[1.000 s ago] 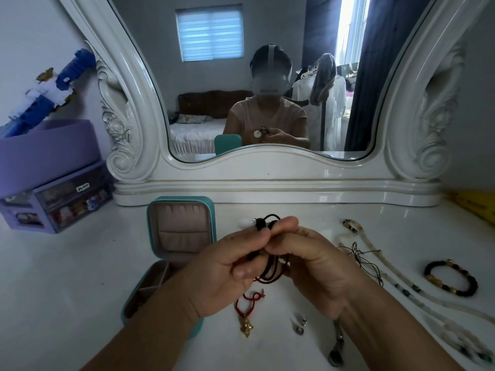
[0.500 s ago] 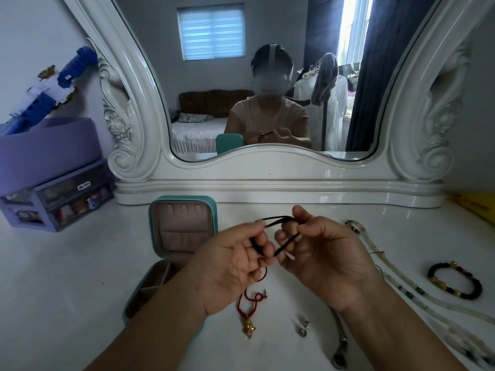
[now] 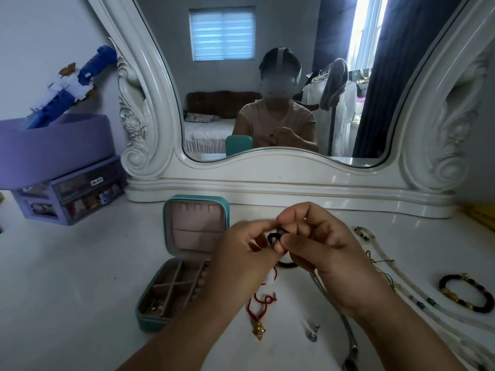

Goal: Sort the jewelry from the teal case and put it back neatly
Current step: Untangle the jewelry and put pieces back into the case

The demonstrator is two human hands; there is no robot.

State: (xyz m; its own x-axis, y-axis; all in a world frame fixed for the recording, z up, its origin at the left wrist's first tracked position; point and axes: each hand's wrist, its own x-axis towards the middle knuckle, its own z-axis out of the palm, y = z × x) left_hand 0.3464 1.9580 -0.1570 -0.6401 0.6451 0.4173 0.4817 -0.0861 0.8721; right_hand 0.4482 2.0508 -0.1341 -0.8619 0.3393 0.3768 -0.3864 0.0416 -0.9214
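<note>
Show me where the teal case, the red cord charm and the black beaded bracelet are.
teal case (image 3: 150, 321): head view, front outer wall.
red cord charm (image 3: 258, 330): head view, gold pendant.
black beaded bracelet (image 3: 480, 307): head view, dark beads, right side.

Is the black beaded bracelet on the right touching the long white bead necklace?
Apart. Head view shows bare tabletop between the black beaded bracelet and the white bead necklace strand beside it.

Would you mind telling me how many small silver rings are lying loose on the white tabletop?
2. Both small silver rings lie together near the front edge, between the forearms: one slightly farther back, the other just in front of it. More could be hidden under the arms or inside the teal case.
</note>
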